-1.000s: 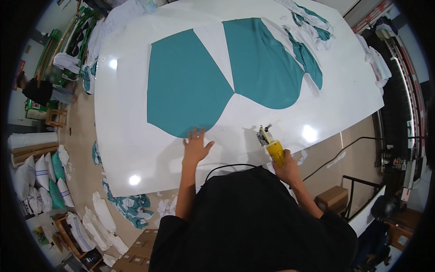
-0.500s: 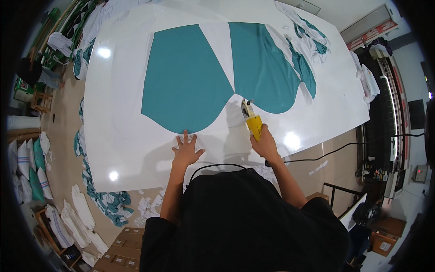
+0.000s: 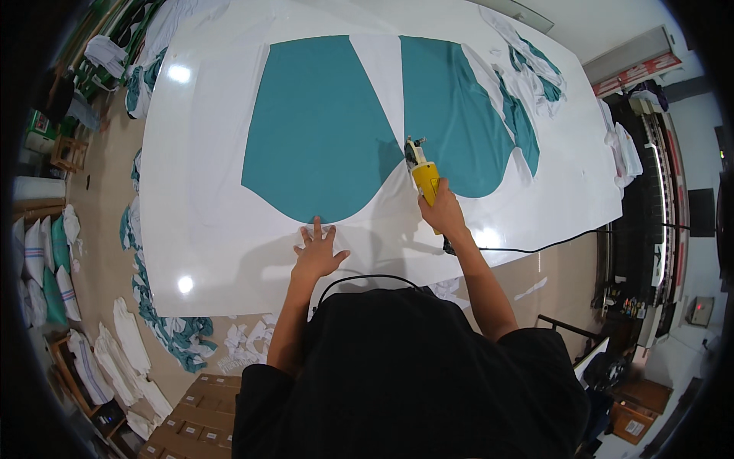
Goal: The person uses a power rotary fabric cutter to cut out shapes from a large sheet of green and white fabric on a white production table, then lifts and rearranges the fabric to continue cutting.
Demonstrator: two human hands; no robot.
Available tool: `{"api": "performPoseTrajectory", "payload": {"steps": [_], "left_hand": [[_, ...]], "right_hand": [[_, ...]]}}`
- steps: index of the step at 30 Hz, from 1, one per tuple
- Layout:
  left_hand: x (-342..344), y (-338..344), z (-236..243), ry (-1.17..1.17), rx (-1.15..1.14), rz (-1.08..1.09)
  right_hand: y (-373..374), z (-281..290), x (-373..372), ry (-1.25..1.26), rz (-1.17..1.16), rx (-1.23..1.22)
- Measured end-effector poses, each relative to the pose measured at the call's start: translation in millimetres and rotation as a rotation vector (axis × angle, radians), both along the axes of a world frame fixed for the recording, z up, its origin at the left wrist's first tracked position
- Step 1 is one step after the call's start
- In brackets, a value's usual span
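Observation:
My right hand (image 3: 442,216) grips a yellow electric fabric cutter (image 3: 423,175), its front end at the gap between two teal shapes. My left hand (image 3: 317,251) lies flat with fingers spread on the white fabric (image 3: 229,191), its fingertips at the lower curved edge of the left teal piece (image 3: 317,130). The right teal piece (image 3: 459,122) lies just beyond the cutter. A black cord (image 3: 535,245) runs from the cutter off to the right.
The white cutting table (image 3: 581,176) fills the middle of the view. Teal and white offcuts (image 3: 527,76) lie at its far right. Scraps and folded cloth stacks (image 3: 130,352) litter the floor on the left. Cardboard boxes (image 3: 191,417) sit near my feet; dark machines (image 3: 650,229) stand on the right.
My right hand has pushed the cutter farther away along the gap between the teal pieces. My left hand stayed flat on the fabric near the teal edge.

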State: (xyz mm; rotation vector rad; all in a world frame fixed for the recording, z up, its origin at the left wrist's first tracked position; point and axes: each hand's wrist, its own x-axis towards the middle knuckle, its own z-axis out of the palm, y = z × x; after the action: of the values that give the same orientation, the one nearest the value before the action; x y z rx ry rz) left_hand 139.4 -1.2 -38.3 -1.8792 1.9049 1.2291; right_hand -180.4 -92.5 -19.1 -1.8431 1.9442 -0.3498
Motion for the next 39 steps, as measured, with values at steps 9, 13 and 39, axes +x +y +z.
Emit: {"api": "performPoseTrajectory", "payload": {"steps": [9,13,39], "left_hand": [[2,-2,1,0.009,0.01,-0.005],[2,-3,2,0.024,0.019,0.01],[2,-5,11,0.04,0.04,0.068]], "right_hand": [[-31,2,-2,-0.022,0.06,-0.001],[-53,5,3,-0.055,0.081,0.012],[-255,4,72,-0.082,0.164,-0.036]]}}
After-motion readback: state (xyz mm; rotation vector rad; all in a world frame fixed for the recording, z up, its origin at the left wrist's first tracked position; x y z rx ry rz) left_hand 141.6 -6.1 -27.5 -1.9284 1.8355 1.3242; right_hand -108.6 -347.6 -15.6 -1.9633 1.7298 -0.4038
